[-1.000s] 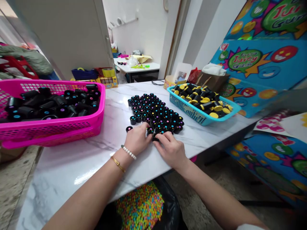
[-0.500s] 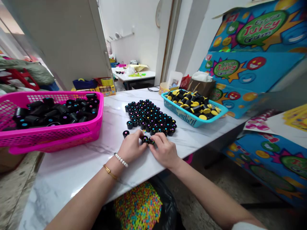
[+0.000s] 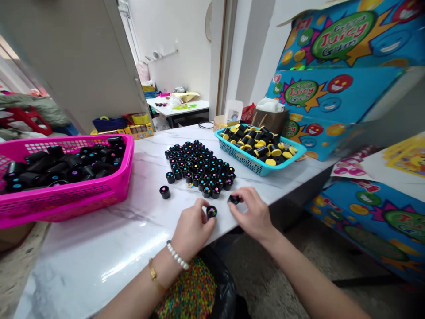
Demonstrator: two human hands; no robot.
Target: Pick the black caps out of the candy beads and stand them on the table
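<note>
Marble table [image 3: 99,239], left hand [image 3: 192,228] pinches black tube [image 3: 211,211], right hand [image 3: 254,213] second tube [image 3: 234,199]

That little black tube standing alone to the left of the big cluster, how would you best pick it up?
Probably by its round side wall, with fingertips coming down from above onto opposite sides. The lone tube stands upright on the table, apart from the cluster, so its wall looks free all round and nothing blocks the way down.
</note>
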